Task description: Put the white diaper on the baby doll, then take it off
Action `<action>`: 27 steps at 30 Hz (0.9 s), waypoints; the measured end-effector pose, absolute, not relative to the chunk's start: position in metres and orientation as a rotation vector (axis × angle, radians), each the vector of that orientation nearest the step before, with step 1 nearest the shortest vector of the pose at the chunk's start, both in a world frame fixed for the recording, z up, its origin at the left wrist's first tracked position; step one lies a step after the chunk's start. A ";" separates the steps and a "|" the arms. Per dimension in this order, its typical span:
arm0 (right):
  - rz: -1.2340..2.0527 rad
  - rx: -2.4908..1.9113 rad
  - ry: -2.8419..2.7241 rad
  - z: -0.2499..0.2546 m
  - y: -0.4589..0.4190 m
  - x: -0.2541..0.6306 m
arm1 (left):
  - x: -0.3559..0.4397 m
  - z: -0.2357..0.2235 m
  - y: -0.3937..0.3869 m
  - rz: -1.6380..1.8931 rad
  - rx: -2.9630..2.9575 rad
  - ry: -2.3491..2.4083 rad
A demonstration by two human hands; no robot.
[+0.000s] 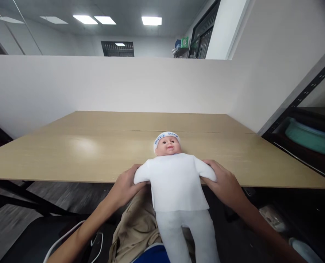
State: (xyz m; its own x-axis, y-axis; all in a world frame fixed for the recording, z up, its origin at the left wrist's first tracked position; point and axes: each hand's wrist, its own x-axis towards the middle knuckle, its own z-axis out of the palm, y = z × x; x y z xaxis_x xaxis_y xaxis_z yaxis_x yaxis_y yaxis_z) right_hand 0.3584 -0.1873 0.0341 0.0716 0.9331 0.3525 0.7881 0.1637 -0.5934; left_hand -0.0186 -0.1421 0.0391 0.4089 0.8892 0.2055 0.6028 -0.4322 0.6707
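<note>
A baby doll (175, 182) in a white top and white trousers lies face up, its head over the table and its legs hanging toward my lap. Around its head is a white cap (167, 136) with blue lettering. My left hand (128, 184) is closed on the doll's arm at the left of the view, thumb below and fingers partly hidden behind. On the other side my right hand (222, 182) grips the opposite arm in the same way. Both hands are near the table's front edge.
A light wooden table (96, 153) stretches ahead to a low white partition wall (124, 84). At the right a black metal rack (293, 98) holds a teal item (311, 137). Below left are a black chair seat (36, 241) and a white cable (61, 239).
</note>
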 end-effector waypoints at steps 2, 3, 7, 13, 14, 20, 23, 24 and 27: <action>0.224 -1.668 -1.847 0.023 -0.189 0.375 | -0.015 0.042 -0.142 0.719 2.183 1.264; 0.222 -1.667 -1.885 0.017 -0.189 0.381 | -0.014 0.043 -0.141 0.700 2.194 1.257; 0.151 -1.689 -1.941 -0.010 -0.186 0.398 | -0.013 0.042 -0.134 0.645 2.219 1.249; 0.099 -1.770 -1.894 -0.042 -0.160 0.404 | -0.015 0.034 -0.107 0.575 2.262 1.295; 0.095 -1.768 -1.889 -0.045 -0.155 0.403 | -0.016 0.033 -0.102 0.561 2.281 1.328; 0.118 -1.698 -1.900 -0.054 -0.112 0.402 | -0.026 0.023 -0.062 0.381 2.510 1.594; 0.125 -1.673 -1.903 -0.057 -0.084 0.401 | -0.032 0.013 -0.033 0.359 2.601 1.609; 0.129 -1.661 -1.908 -0.057 -0.074 0.401 | -0.034 0.010 -0.023 0.358 2.613 1.615; 0.156 -1.625 -1.928 -0.056 -0.045 0.399 | -0.038 0.003 0.011 0.352 2.644 1.638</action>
